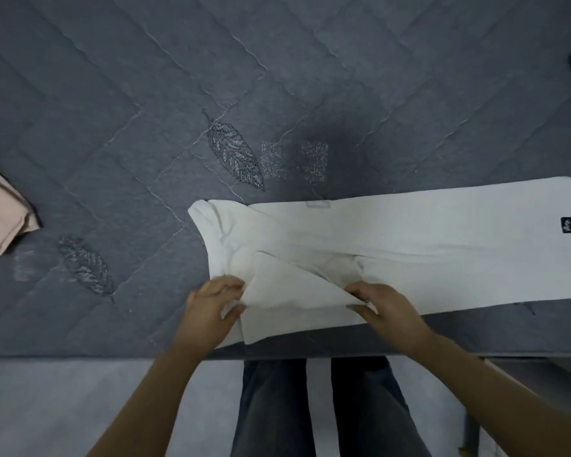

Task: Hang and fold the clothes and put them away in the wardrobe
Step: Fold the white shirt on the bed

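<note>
My left grip [213, 300] and right grip [381, 301] both pinch a folded flap of the white garment [409, 235]. It lies on the grey quilted bed [112, 110].

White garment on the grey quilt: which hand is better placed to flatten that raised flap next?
Probably the right hand: it pinches the raised flap's tip on the white garment. The left hand holds the garment's near left edge, anchoring it.

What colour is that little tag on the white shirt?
The small rectangular tag is black with pale lettering, seen in the head view.
</note>
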Demonstrator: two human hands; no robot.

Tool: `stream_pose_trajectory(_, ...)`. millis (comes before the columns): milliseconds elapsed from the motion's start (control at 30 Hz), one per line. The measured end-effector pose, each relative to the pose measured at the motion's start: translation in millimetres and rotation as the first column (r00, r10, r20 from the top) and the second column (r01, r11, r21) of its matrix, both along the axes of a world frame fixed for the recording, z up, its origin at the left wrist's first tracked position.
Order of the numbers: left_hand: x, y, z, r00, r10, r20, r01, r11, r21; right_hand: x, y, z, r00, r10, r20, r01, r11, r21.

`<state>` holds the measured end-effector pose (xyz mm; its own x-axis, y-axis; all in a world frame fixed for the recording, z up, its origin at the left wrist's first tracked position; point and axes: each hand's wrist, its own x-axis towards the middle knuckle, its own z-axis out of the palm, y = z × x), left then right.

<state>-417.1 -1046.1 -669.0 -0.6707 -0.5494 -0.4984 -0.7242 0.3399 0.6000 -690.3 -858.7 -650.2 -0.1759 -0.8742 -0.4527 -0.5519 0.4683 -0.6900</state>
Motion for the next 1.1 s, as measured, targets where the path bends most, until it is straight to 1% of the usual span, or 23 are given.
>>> stream_pose_trajectory(67, -4.0, 7.2, -7.5, 0.992, 0.037, 0.119, -0.035, 0.999, -0.016, 1.4, -2.7, -8.1, 0.997, 0.073, -0.038, -0.073, 0.997, -0.012)
stream_pose_trajectory(167, -32.3, 7.8, -13.1, 0.956, 0.136, 0.261, -0.152, 0.988, 0.04, -0.5, -7.6, -17.3, 0.991, 0.111, -0.069, -0.114, 0.993, -0.041)
stream_pose_trajectory(200, -41.8, 6.9, -13.1, 0.944, 0.155, 0.292, -0.176, 0.983, 0.045, -1.6, -9.6, -17.5, 0.991, 0.117, -0.064, -0.118, 0.993, -0.028)
stream_pose_trajectory(233, -50.1, 6.2, -11.0, 0.947, 0.15, 0.284, -0.164, 0.986, 0.028, -2.6, -10.9, -16.8, 0.99, 0.125, -0.057, -0.127, 0.992, -0.02)
stream_pose_trajectory(267, -55.8, 6.0, -7.3, 0.959, 0.146, 0.243, -0.154, 0.988, 0.016, -3.0, -12.4, -14.5, 0.99, 0.131, -0.055, -0.133, 0.991, -0.032)
stream_pose_trajectory(300, -57.8, 6.4, -4.5, 0.974, 0.167, 0.154, -0.176, 0.983, 0.049, -3.4, -14.3, -11.2, 0.99, 0.124, -0.065, -0.128, 0.989, -0.072)
stream_pose_trajectory(333, -57.5, 7.7, 1.7, 0.967, 0.252, 0.043, -0.255, 0.955, 0.149, -4.1, -16.7, -7.1, 0.991, 0.101, -0.083, -0.111, 0.986, -0.126)
stream_pose_trajectory(367, -57.7, 10.0, 11.6, 0.911, 0.407, -0.062, -0.371, 0.877, 0.306, -4.4, -19.2, -2.3, 0.993, 0.065, -0.101, -0.083, 0.981, -0.178)
stream_pose_trajectory(400, -58.9, 10.2, 21.2, 0.814, 0.566, -0.128, -0.467, 0.77, 0.434, -6.1, -23.3, 1.0, 0.994, 0.013, -0.11, -0.037, 0.975, -0.22)
stream_pose_trajectory(433, -59.7, 8.0, 26.8, 0.723, 0.673, -0.156, -0.536, 0.689, 0.489, -10.5, -30.4, 2.4, 0.993, -0.059, -0.098, 0.035, 0.971, -0.235)
stream_pose_trajectory(467, -61.6, 4.0, 29.4, 0.677, 0.716, -0.17, -0.572, 0.658, 0.49, -16.5, -40.5, 2.1, 0.987, -0.143, -0.069, 0.126, 0.968, -0.215)
stream_pose_trajectory(500, -64.4, -1.5, 30.7, 0.677, 0.714, -0.18, -0.585, 0.67, 0.458, -23.8, -52.9, -0.7, 0.973, -0.227, -0.038, 0.217, 0.961, -0.17)
stream_pose_trajectory(533, -67.0, -8.5, 27.8, 0.706, 0.687, -0.17, -0.593, 0.705, 0.389, -31.4, -67.0, -6.4, 0.956, -0.293, -0.013, 0.29, 0.951, -0.112)
stream_pose_trajectory(600, -72.9, -24.0, 13.5, 0.795, 0.603, -0.065, -0.581, 0.789, 0.201, -44.8, -92.8, -22.0, 0.916, -0.398, 0.047, 0.396, 0.917, 0.047)
stream_pose_trajectory(633, -75.0, -28.8, 4.8, 0.822, 0.569, 0.007, -0.565, 0.815, 0.132, -49.0, -101.5, -31.7, 0.887, -0.455, 0.081, 0.444, 0.887, 0.126)
stream_pose_trajectory(700, -74.4, -31.4, -13.6, 0.827, 0.545, 0.138, -0.559, 0.824, 0.095, -51.9, -108.5, -47.0, 0.819, -0.558, 0.132, 0.522, 0.821, 0.233)
stream_pose_trajectory(800, -72.6, -30.8, -27.0, 0.783, 0.592, 0.19, -0.619, 0.774, 0.137, -48.6, -102.7, -52.4, 0.734, -0.648, 0.205, 0.58, 0.754, 0.307)
stream_pose_trajectory(833, -72.8, -29.8, -28.0, 0.771, 0.609, 0.185, -0.635, 0.758, 0.151, -46.2, -97.9, -50.6, 0.734, -0.644, 0.217, 0.566, 0.756, 0.327)
stream_pose_trajectory(900, -73.1, -25.1, -28.6, 0.771, 0.611, 0.179, -0.635, 0.757, 0.151, -39.7, -85.4, -47.1, 0.792, -0.577, 0.199, 0.493, 0.796, 0.35)
stream_pose_trajectory(967, -71.9, -17.5, -26.3, 0.769, 0.615, 0.177, -0.635, 0.765, 0.103, -32.8, -71.2, -46.3, 0.873, -0.477, 0.1, 0.428, 0.849, 0.308)
stream_pose_trajectory(1000, -70.6, -13.5, -24.5, 0.761, 0.625, 0.177, -0.643, 0.763, 0.066, -30.0, -65.8, -45.9, 0.898, -0.438, 0.039, 0.413, 0.871, 0.266)
stream_pose_trajectory(1033, -69.5, -10.3, -22.3, 0.751, 0.635, 0.179, -0.649, 0.76, 0.031, -27.4, -62.4, -46.0, 0.905, -0.425, -0.006, 0.415, 0.881, 0.225)
stream_pose_trajectory(1100, -68.6, -7.0, -19.1, 0.742, 0.645, 0.185, -0.652, 0.758, -0.027, -23.3, -62.6, -44.8, 0.884, -0.467, -0.038, 0.466, 0.868, 0.17)
